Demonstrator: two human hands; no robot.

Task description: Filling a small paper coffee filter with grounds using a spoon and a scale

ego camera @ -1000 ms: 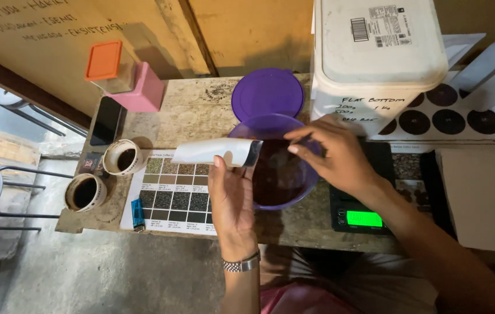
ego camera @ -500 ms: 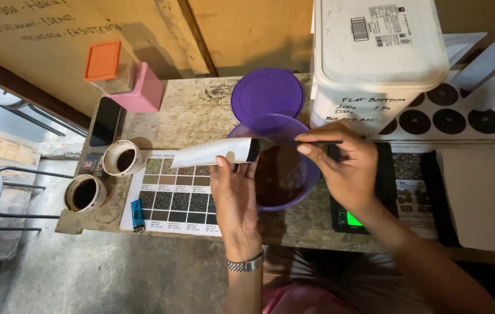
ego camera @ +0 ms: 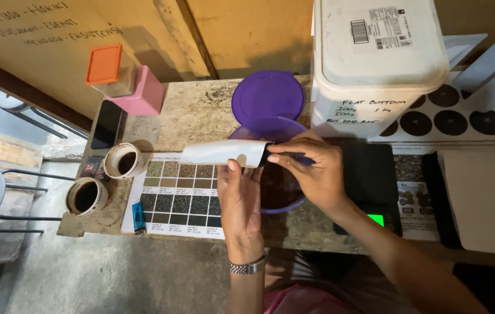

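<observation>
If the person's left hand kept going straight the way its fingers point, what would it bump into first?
The left hand points away from the body and already touches the white pouch. Beyond that, probably bare table, then the wooden wall; depth is uncertain.

Coffee workshop, grind chart [ego camera: 180,195], scale [ego camera: 369,186], cups [ego camera: 124,161]

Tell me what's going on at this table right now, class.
A person holds a white pouch sideways over a purple bowl of dark grounds. The left hand grips the pouch from below, and the right hand pinches its dark open end above the bowl. The bowl's purple lid lies behind it. Two cups sit to the left beside a chart of colour swatches, and a large white tub stands to the right.
</observation>
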